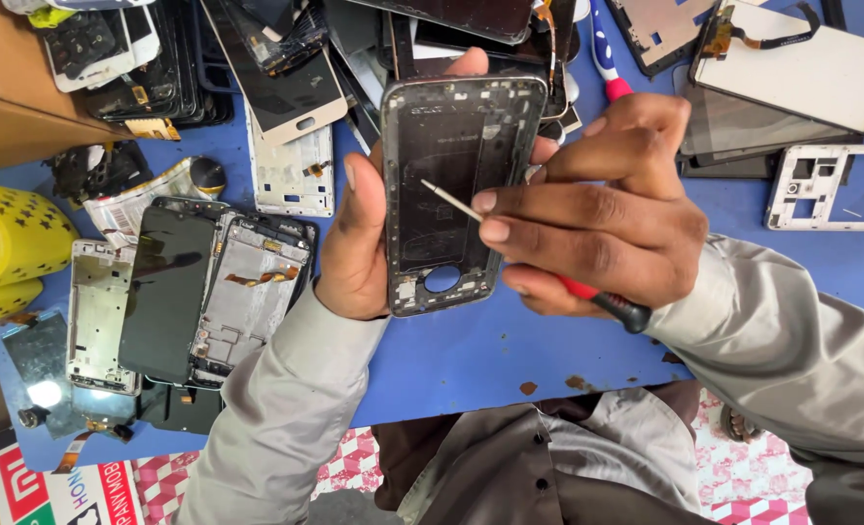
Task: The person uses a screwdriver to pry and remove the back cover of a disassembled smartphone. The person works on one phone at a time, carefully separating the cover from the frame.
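**Phone frame held up, screwdriver tip on its inside**

My left hand (359, 233) had its grip clenched on a stripped phone frame (456, 190), thumb along the near long edge and a fingertip showing above the top edge. The frame stood upright above the blue surface (471, 360), its open inner side toward me, dark inside with a grey metal rim and a round hole near the lower end.

My right hand (597, 219) had its grip closed around a thin screwdriver (548, 262), fingers pinching the shaft. Its red and black handle poked out below the palm, and the slim metal tip rested on the inside of the frame, about halfway up.

Just left of my left wrist lay a dark phone screen (167, 292), touching a bared phone body (252, 297) with orange ribbon cable inside. A silver mid-frame (99, 311) lay further left, beside a yellow bag (14, 248). Above those, a white back panel (294, 175) sat under a heap of broken screens (198, 58) next to a cardboard box (4, 97).

Off to the right, well apart from my hands, a white frame (821, 190) lay flat, with a pale display panel (801, 73) above it. A blue and white tool handle (602, 53) peeked out behind my right fingers.
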